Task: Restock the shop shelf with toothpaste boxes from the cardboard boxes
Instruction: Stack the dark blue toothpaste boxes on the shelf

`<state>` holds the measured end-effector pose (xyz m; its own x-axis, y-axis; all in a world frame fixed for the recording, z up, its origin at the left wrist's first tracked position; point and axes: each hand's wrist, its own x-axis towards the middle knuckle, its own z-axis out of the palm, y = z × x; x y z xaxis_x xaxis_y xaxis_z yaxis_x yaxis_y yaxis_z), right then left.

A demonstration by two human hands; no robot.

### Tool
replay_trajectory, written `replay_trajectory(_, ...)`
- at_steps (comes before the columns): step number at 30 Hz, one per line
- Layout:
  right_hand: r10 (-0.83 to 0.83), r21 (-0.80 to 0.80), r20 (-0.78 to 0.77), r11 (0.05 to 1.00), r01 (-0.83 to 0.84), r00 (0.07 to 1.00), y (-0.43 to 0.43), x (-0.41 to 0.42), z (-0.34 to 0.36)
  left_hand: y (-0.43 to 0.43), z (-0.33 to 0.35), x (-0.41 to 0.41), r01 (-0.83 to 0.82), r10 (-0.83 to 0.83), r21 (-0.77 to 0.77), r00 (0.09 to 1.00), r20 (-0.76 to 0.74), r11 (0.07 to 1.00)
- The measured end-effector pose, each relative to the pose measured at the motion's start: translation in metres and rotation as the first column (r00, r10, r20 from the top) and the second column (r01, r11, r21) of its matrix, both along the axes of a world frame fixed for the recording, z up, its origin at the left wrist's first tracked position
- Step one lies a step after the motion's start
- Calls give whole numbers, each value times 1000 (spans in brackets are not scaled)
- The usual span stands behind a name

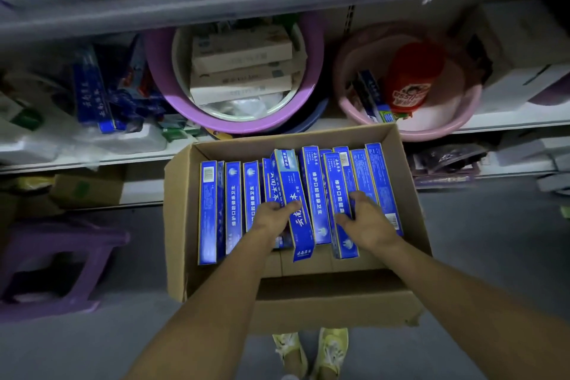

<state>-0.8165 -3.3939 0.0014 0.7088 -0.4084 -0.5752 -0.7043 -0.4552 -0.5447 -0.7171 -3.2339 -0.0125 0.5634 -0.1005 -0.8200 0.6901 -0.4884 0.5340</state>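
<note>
An open cardboard box (185, 225) sits on the floor in front of the shelf, holding several blue toothpaste boxes (207, 213) on edge in a row. My left hand (274, 217) reaches in at the middle and grips a tilted blue toothpaste box (297, 219), thumb across its face. My right hand (367, 219) curls its fingers around the blue toothpaste box (336, 188) to the right of that one. More blue toothpaste boxes (92, 92) lie on the shelf (92, 157) at the left.
A purple basin (234, 125) with pale boxes and a pink basin (444, 129) with a red bottle stand on the shelf behind the carton. A purple stool (61, 262) is on the floor at left. An upper shelf edge (216, 9) overhangs. My shoes (311, 352) are below the carton.
</note>
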Motion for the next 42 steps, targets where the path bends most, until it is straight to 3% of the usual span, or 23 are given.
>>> replay_trajectory(2,47,-232,147,973,-11,988,2,0,10,8,6,-2,-61,55,-105,997,-55,993)
replay_trajectory(3,48,-270,255,963,24,966,5,1,17,11,9,-3,-106,93,-156,992,-90,982)
replay_trajectory(5,16,-126,347,992,30,938,11,3,27,17,16,-9,-196,161,-266,976,-148,944)
replay_trajectory(8,-8,348,199,935,-63,980,23,7,42,20,30,-14,-340,270,-437,938,-216,833)
replay_trajectory(10,94,372,200,914,-164,975,29,9,45,22,38,-15,-393,326,-499,919,-221,772)
replay_trajectory(13,116,246,296,950,-193,948,32,13,53,27,51,-13,-394,336,-583,918,-211,711)
replay_trajectory(15,246,10,383,963,-271,890,33,15,61,28,65,-9,-410,343,-636,910,-234,653)
replay_trajectory(17,421,-240,417,906,-350,806,33,16,70,23,79,-3,-516,425,-635,851,-307,574)
replay_trajectory(19,469,-283,445,882,-377,763,37,19,83,19,90,2,-617,519,-616,774,-363,489)
replay_trajectory(21,372,-147,495,927,-346,785,45,20,94,18,95,5,-653,557,-613,738,-381,445)
replay_trajectory(23,111,153,509,964,-217,854,52,20,106,20,101,9,-678,564,-623,710,-421,390)
replay_trajectory(25,-158,438,458,896,-68,875,58,20,115,23,108,13,-694,562,-644,688,-460,322)
replay_trajectory(28,-386,678,277,727,105,880,61,28,129,25,120,16,-695,572,-660,677,-464,287)
replay_trajectory(32,-341,731,139,669,136,930,65,32,136,24,131,10,-655,584,-697,700,-412,293)
replay_trajectory(38,-378,746,184,655,122,908,67,35,144,29,135,4,-640,579,-698,716,-389,322)
replay_trajectory(42,-409,769,202,629,114,890,69,32,149,26,142,2,-679,642,-672,662,-387,295)
